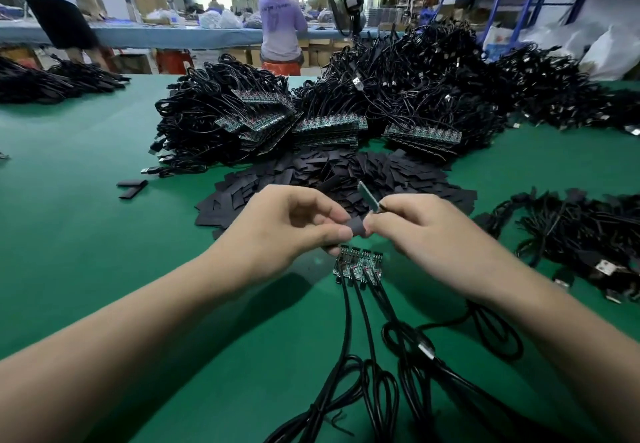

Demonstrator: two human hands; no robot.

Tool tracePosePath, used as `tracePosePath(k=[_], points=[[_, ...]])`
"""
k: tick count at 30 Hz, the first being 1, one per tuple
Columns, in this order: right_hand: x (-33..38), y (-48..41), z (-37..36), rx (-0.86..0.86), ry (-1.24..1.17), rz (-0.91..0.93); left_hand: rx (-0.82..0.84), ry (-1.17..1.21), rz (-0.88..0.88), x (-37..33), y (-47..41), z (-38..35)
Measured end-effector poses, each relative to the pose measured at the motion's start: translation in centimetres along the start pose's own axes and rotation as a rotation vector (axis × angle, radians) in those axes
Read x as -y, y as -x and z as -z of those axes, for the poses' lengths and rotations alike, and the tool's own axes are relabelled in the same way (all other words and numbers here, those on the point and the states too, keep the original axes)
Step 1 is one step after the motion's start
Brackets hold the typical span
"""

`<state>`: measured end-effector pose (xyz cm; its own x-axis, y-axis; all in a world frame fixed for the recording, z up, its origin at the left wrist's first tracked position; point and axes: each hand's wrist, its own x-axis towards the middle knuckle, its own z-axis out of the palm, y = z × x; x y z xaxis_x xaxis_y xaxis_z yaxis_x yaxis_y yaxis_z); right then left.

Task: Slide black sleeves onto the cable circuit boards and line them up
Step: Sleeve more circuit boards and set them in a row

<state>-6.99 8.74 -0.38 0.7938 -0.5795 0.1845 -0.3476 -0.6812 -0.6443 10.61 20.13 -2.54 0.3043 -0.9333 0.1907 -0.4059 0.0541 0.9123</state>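
My left hand (294, 224) pinches a short black sleeve (356, 227) between thumb and fingers. My right hand (426, 231) touches the sleeve's other end with its thumb and holds a small circuit board (367, 197) that sticks up and away from its fingers. Below both hands, several bare circuit boards (358, 265) lie side by side on the green table (104, 234), their black cables (363, 356) running toward me. A heap of loose black sleeves (346, 175) lies just beyond my hands.
Big piles of black cables with stacked boards (311, 120) fill the table's far half. More cables (581, 234) lie at the right and far left (52, 82). Two loose sleeves (131, 188) sit at the left. People stand at a far bench.
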Motion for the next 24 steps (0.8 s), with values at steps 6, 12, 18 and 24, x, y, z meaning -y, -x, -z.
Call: tracePosePath(k=[6,12,18,24], points=[[0.1,0.4,-1.4,0.064,-0.089,0.051,-0.086,-0.012,-0.051,0.3,1.9,-0.3],[-0.2,0.4,-2.4,0.057,-0.085,0.062,-0.208,-0.469,-0.332,0.4,2.6,-0.5],[-0.6,0.1,-1.5,-0.021,-0.272,0.012,-0.308,-0.405,-0.289,1.1,2.8,0.8],[-1.5,0.2,-0.9,0.051,-0.146,0.061,-0.354,-0.337,-0.251,1.6,2.6,1.5]])
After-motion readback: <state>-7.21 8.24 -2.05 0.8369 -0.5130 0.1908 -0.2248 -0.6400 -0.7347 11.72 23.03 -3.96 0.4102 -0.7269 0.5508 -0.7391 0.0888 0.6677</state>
